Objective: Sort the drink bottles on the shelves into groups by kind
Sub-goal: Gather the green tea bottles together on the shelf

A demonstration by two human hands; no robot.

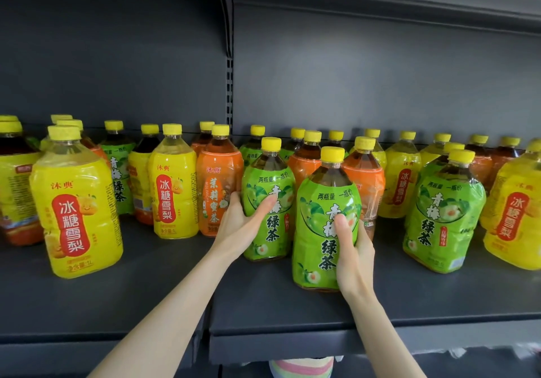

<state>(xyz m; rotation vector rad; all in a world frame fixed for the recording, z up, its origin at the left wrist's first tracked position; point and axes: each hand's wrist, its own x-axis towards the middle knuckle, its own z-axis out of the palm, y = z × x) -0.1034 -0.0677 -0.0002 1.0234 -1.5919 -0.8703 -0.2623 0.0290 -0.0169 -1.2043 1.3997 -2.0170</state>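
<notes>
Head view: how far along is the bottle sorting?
Done: little; yellow bottles, orange bottles and green ones stand mixed along the shelf. In hand: left hand grips the rear green bottle, right hand the front green bottle. Left: grouping nearly everything else.

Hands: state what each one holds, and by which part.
The left hand grips the rear green tea bottle around its labelled middle. The right hand grips the front green tea bottle around its labelled middle too.
</notes>
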